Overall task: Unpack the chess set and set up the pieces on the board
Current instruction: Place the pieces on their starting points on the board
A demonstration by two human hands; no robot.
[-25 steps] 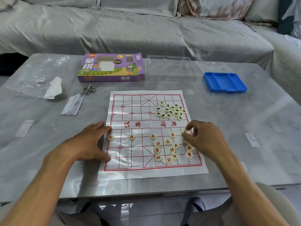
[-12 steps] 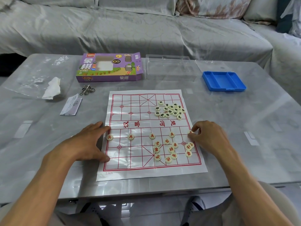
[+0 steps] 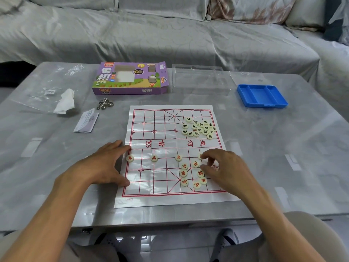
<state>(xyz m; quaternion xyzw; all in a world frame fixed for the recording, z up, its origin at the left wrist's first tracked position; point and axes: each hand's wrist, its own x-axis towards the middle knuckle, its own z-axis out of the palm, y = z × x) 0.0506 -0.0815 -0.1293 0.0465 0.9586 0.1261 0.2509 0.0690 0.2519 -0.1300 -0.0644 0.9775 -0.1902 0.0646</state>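
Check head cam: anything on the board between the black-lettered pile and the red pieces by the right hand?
No pieces. Between the black-lettered pile and the red pieces lies only bare board, crossed by the printed red river characters. Head view shows it.

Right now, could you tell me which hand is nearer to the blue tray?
Right. The right hand is over the board's right side, directly below the blue tray; the left hand rests at the board's left edge, farther away.

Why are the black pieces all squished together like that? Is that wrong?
Yes, it looks odd: the black-lettered pieces sit heaped in one clump on the far right of the board, not spaced out on line crossings.
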